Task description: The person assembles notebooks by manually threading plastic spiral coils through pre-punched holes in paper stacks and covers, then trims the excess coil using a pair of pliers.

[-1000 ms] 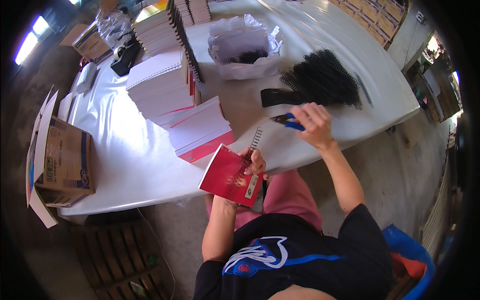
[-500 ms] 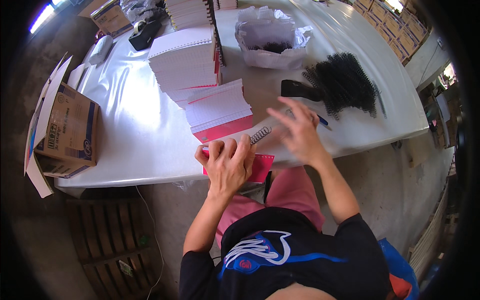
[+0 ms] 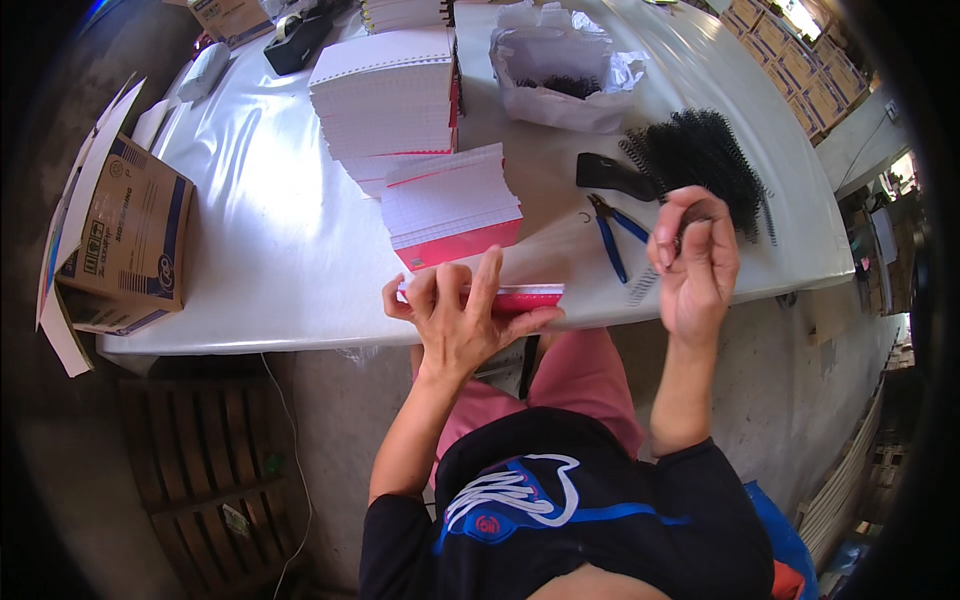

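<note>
My left hand [image 3: 455, 310] grips a pad of white sheets with a red cover [image 3: 530, 298] at the table's front edge, its fingers over the top and thumb along the near side. Off to the right, my right hand [image 3: 695, 265] is raised with fingers curled round a black spiral binding coil [image 3: 643, 286]. The coil's lower end juts out left of the palm, smeared by motion, and the rest is hidden by the fingers. Blue-handled pliers [image 3: 612, 240] lie with handles spread between my hands. Beyond the pad stands a short stack of red-covered pads [image 3: 455, 210].
A taller stack of punched pads [image 3: 385, 95] rises behind. To the right lie a black pile of coils [image 3: 705, 165] and a black strap-like piece [image 3: 610, 178]. A white bag [image 3: 560, 105] holds more coils. An opened carton [image 3: 130, 235] stands left, a tape dispenser [image 3: 295, 45] far left.
My right hand has moved right and up from beside the pad, fingers now closed, and the coil is away from the pad with it. The pliers now show fully. The pad is tilted more edge-on.
</note>
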